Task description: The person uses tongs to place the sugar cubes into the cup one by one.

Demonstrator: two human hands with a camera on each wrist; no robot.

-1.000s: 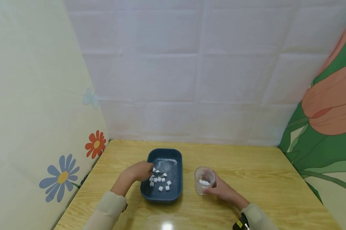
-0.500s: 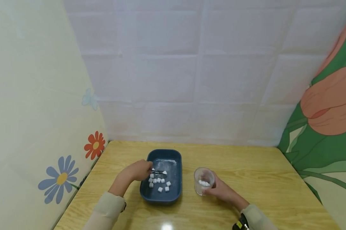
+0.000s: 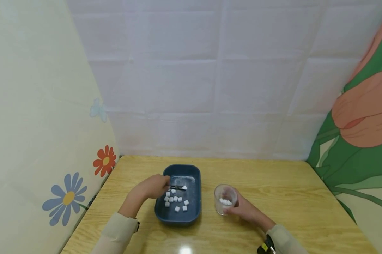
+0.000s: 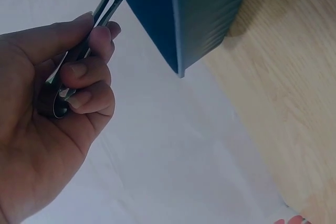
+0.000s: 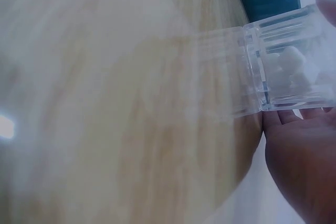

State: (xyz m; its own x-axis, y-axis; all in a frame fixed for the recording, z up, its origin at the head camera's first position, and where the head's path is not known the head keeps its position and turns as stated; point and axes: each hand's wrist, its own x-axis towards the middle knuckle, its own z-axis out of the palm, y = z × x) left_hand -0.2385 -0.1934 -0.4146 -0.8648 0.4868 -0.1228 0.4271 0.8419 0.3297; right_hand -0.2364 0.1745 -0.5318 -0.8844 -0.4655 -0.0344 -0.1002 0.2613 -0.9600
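My left hand grips metal tongs, its thumb and fingers curled round their arms. At the tongs' tips, over the dark blue tray, is a white cube. Several more white cubes lie in the tray's near half, with white powder towards its far end. To the right of the tray, my right hand holds a clear glass from its right side, upright on the table. White cubes show through the glass wall near its bottom.
Tray and glass stand side by side on a wooden table, with bare wood between them. A white sheet hangs behind the table, and flower-patterned panels flank it. A dark strap sits at the right wrist.
The tongs have risen away from the cube pile, slightly up and to the right, with one cube at their tips. The right hand and the glass have stayed in place.
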